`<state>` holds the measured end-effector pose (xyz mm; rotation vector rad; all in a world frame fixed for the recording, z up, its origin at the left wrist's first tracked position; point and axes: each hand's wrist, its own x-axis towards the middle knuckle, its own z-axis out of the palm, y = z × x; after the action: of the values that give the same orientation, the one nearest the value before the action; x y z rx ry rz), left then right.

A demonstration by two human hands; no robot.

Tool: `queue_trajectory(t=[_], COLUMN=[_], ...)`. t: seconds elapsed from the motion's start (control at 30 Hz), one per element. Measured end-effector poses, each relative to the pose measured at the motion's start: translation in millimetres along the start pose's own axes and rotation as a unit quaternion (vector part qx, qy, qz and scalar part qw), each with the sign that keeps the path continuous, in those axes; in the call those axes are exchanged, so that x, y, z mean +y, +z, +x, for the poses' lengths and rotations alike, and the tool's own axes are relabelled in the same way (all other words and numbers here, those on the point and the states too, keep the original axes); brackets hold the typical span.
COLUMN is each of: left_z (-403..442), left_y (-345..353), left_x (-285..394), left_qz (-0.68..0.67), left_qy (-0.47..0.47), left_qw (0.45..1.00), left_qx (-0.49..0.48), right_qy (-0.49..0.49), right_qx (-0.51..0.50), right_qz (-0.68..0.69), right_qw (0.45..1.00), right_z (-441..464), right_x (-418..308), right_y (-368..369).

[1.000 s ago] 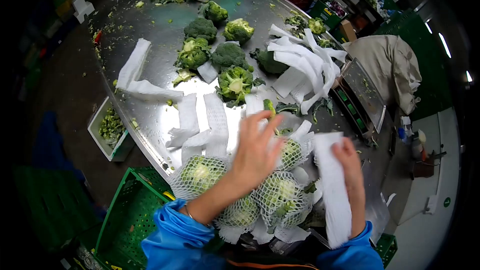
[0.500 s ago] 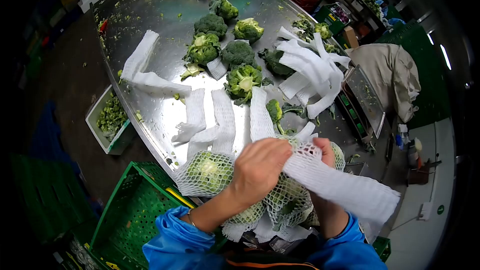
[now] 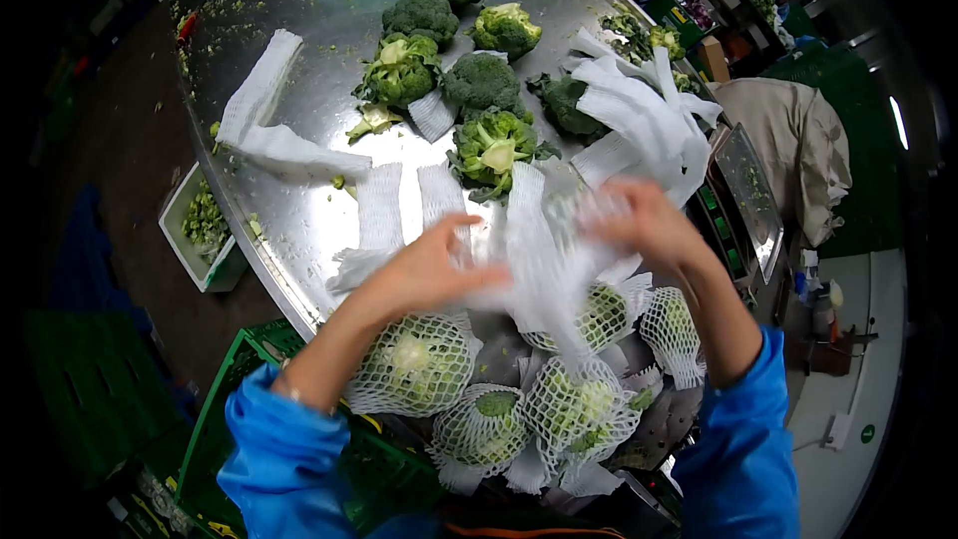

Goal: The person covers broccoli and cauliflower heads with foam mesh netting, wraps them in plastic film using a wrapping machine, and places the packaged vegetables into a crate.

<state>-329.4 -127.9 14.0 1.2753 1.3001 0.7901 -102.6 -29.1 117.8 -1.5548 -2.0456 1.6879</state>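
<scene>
My left hand (image 3: 434, 268) is over the near part of the steel table, thumb and fingers apart, with nothing held. Across from it my right hand (image 3: 649, 225), blurred by motion, has its fingers closed on the end of a white foam net sleeve (image 3: 554, 274), which streaks down between the hands. Below them, several broccoli heads in stretched foam net lie at the near edge, among them a large netted head (image 3: 411, 361) and a smaller netted head (image 3: 494, 419). Bare broccoli heads (image 3: 482, 88) sit farther up, with a flat net sleeve (image 3: 379, 205) near my left hand.
The steel table (image 3: 309, 70) carries leaf scraps. A pile of white net sleeves (image 3: 649, 120) lies at the right, beside a tilted metal tray (image 3: 750, 195). A green crate (image 3: 215, 439) stands at lower left, and a white bin of trimmings (image 3: 190, 230) is beyond the table's left edge.
My hands have let go of the netted broccoli and moved up and apart. The netted heads rest at the near edge. My right hand has come to a foam sleeve. The view has shifted slightly.
</scene>
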Motion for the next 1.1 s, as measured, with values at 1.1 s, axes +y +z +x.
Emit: queue_trajectory(t=[1.1], left_z=[-39.7], left_y=[151.3], left_x=[142.9], left_qz=[-0.587], left_qy=[0.109], left_qw=[0.802], left_qx=[0.001], right_qy=[-0.247], right_qx=[0.079], right_qz=[0.595], right_qw=[0.761], right_z=[-137.2], right_x=[41.2], right_y=[35.7])
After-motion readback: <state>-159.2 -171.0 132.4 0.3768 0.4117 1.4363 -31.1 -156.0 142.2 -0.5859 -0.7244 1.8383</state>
